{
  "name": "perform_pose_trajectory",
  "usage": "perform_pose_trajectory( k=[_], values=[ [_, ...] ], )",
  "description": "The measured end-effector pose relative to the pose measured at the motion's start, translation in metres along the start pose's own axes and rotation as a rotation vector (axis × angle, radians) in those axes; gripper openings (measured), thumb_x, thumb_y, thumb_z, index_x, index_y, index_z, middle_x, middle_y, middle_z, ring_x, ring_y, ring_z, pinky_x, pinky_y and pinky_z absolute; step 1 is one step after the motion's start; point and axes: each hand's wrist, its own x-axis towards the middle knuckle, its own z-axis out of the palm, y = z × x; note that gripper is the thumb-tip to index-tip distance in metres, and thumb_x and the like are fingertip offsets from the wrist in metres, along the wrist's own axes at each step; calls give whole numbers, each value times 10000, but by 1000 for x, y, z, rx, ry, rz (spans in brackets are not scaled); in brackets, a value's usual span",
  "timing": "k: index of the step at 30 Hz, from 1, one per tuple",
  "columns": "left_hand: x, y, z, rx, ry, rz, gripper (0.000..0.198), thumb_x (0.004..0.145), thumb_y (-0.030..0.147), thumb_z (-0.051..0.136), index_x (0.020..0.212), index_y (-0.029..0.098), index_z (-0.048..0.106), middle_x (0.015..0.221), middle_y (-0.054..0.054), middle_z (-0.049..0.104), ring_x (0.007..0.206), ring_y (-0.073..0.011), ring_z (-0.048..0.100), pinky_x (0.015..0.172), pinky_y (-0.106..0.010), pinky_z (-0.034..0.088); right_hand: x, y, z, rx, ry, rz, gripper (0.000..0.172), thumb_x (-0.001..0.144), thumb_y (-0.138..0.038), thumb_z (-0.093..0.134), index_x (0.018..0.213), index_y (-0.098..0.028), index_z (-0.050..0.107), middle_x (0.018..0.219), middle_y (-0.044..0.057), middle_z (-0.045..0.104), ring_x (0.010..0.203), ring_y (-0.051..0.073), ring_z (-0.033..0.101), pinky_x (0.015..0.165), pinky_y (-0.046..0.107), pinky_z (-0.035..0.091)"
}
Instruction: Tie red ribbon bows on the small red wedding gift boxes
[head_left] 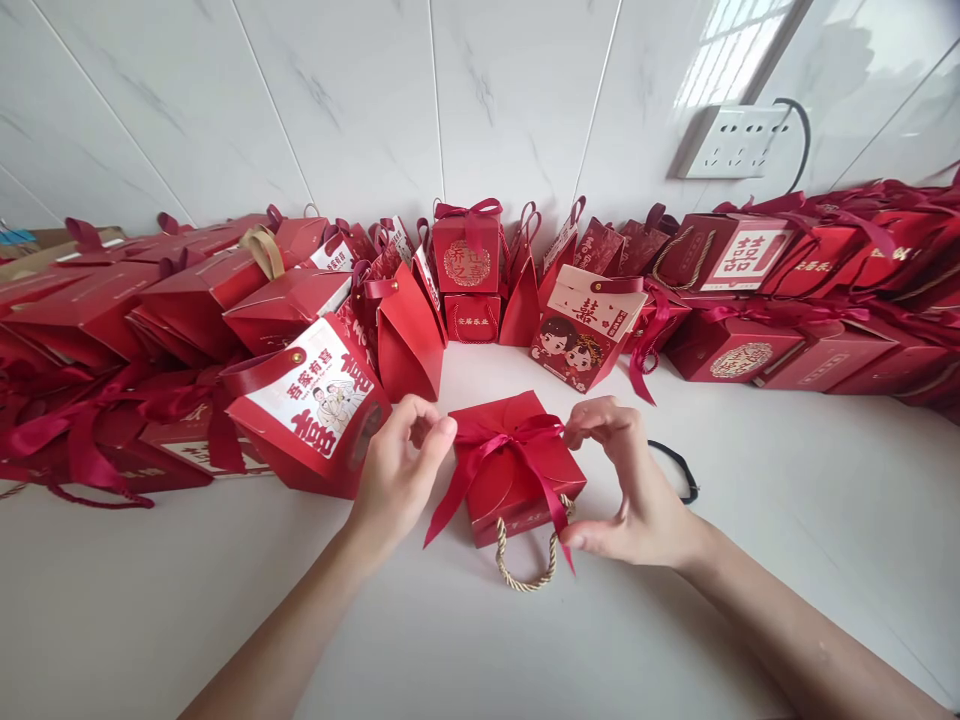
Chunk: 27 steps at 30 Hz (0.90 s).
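A red gift box (pixel 517 480) with a folded petal-like top sits on the white surface between my hands. A magenta ribbon bow (pixel 514 440) lies across its top, its tails hanging over the sides. From the box's front a gold twisted rope handle (pixel 529 578) rests on the surface. My left hand (pixel 401 465) is beside the left loop of the bow, fingers bent and thumb extended, with no held item visible. My right hand (pixel 630 490) curves open around the box's right side, fingertips at the right loop and thumb by a ribbon tail.
A taller red box with a white printed front (pixel 322 400) stands left of my left hand. Behind is a cartoon-couple box (pixel 589 330). Rows of red gift boxes (pixel 97 310) line the tiled wall. A black band (pixel 679 465) lies right. A socket strip (pixel 739 140) is wall-mounted.
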Motion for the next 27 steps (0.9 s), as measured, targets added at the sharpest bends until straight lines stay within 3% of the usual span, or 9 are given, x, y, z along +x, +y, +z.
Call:
perform_pose_trajectory(
  k=[2,4,6,8,10,14,19,21,27],
  values=[
    [1,3,-5,11,-122,-47,432,833,482,437,528,206,304,497,39,312,478,-106,336,465,-253,276,-1,-2,1,-66,18,-22,608,692,-575,709,1020,-233,328,916,45,400,776,190,411,646,356,423],
    [3,4,-11,15,-329,-145,521,816,541,436,468,212,232,425,44,252,408,-93,272,425,-264,198,0,-5,1,-107,15,-44,541,694,-518,730,923,-232,330,838,18,396,715,170,386,581,315,390],
    [4,5,-17,-11,-592,-260,543,788,563,498,426,209,302,384,31,340,375,-100,333,406,-262,221,0,-8,1,-131,4,-68,427,737,-394,718,853,-229,342,774,1,404,668,150,383,550,287,373],
    [6,8,-21,-101,-818,-364,464,769,531,567,463,194,474,431,-1,510,385,-127,450,409,-262,311,1,-11,1,-145,-14,-87,307,780,-246,663,822,-223,360,731,-6,427,641,136,399,538,268,371],
    [7,11,-23,-218,-927,-416,375,777,477,595,544,183,592,507,-34,620,407,-150,528,438,-275,391,1,-13,0,-134,-19,-87,229,795,-138,596,827,-219,384,716,-7,449,624,126,419,528,253,375],
    [10,13,-27,-332,-899,-348,357,814,387,592,527,175,616,518,-53,652,426,-157,567,500,-292,454,1,-14,-5,-27,-27,7,140,823,-101,522,803,-209,435,703,-7,479,599,112,439,524,242,374],
    [13,6,-29,-538,-667,-273,366,806,392,585,496,197,577,457,-15,563,448,-157,553,500,-291,419,5,-13,-11,442,-18,446,207,875,-269,506,691,-198,445,585,-36,440,502,92,373,465,229,299],
    [13,4,-28,-577,-628,-270,378,792,394,590,470,201,546,427,-2,506,442,-155,532,503,-295,396,6,-10,-10,627,-11,560,220,845,-287,526,661,-195,450,518,-50,409,464,87,340,451,228,266],
    [12,4,-24,-677,-552,-275,366,725,324,587,405,208,451,329,29,356,399,-144,461,538,-319,378,13,-6,-11,910,126,666,271,712,-313,541,535,-201,368,474,-57,307,429,83,255,461,251,279]
  ],
)
